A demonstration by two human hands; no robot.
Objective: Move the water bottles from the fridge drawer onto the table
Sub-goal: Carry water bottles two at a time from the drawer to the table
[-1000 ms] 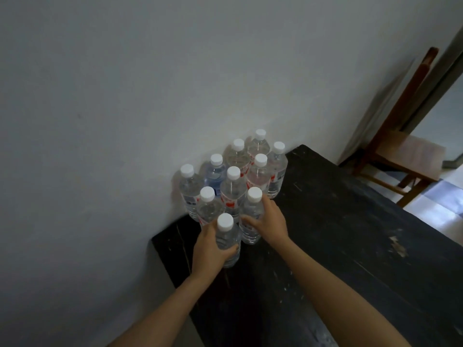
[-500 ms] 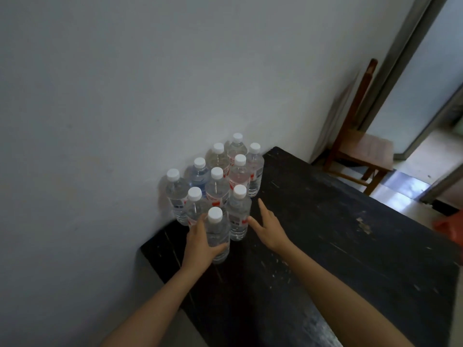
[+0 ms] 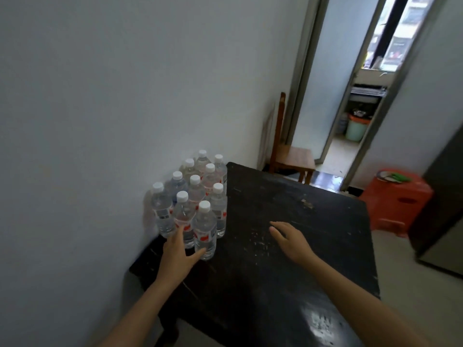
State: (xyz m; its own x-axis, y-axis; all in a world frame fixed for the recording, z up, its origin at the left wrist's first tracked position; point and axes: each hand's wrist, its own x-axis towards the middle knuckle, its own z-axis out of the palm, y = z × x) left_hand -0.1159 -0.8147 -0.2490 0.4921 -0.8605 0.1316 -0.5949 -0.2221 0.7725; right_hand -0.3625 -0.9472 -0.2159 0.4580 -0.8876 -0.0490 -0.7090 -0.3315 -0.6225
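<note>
Releasing the front bottle [image 3: 205, 231] looks like the step in hand. The left hand [image 3: 176, 256] is spread, with its thumb at the bottle's base and no fingers curled round it. The right hand [image 3: 290, 240] is flat and spread over the table [image 3: 288, 284], well apart from the bottles. The other bottles [image 3: 195, 189] stand upright and packed together at the table corner against the wall [image 3: 100, 121]. To do it well, pull the left hand straight back without brushing the base; a nudge could topple the pack. The fridge drawer is not visible.
</note>
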